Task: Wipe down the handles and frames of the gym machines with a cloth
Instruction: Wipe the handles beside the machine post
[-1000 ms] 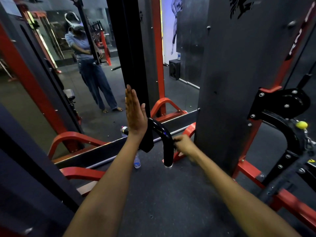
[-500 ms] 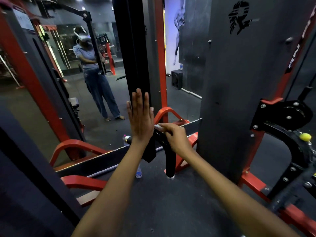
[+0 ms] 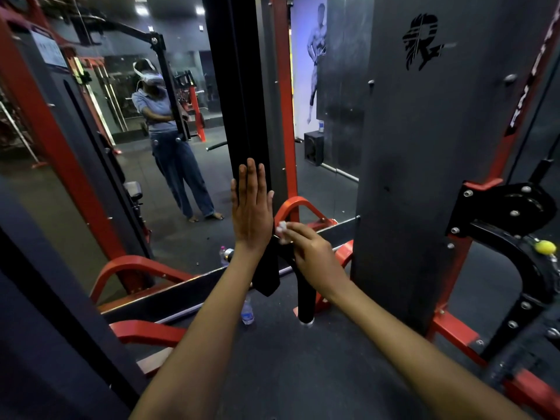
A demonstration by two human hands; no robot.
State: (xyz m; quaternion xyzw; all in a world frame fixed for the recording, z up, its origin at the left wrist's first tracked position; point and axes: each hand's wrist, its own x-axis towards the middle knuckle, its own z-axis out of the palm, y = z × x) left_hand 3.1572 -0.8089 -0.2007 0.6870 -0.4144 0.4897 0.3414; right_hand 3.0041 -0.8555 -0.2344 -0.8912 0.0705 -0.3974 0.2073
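Your left hand (image 3: 252,212) is flat, fingers straight, pressed against the black upright (image 3: 242,101). Your right hand (image 3: 312,253) has fingers curled, pinching one small white cloth (image 3: 282,229) on top of the one curved black handle (image 3: 304,295). One water bottle (image 3: 247,312) on the floor.

A large wall mirror (image 3: 100,177) fills the left and middle of the view, and the rest is placed from it. Below it lies a dark rubber floor (image 3: 272,374). At its foot a clear water bottle (image 3: 247,312) stands on the floor. To its right hangs a pale poster (image 3: 309,65) of a muscular figure, and under the poster a black speaker box (image 3: 313,148) sits on the floor. Right of the mirror rises a dark grey panel (image 3: 424,177) bearing a black logo (image 3: 421,42). Reflected high in the mirror are ceiling lights (image 3: 142,9), giving dim light.
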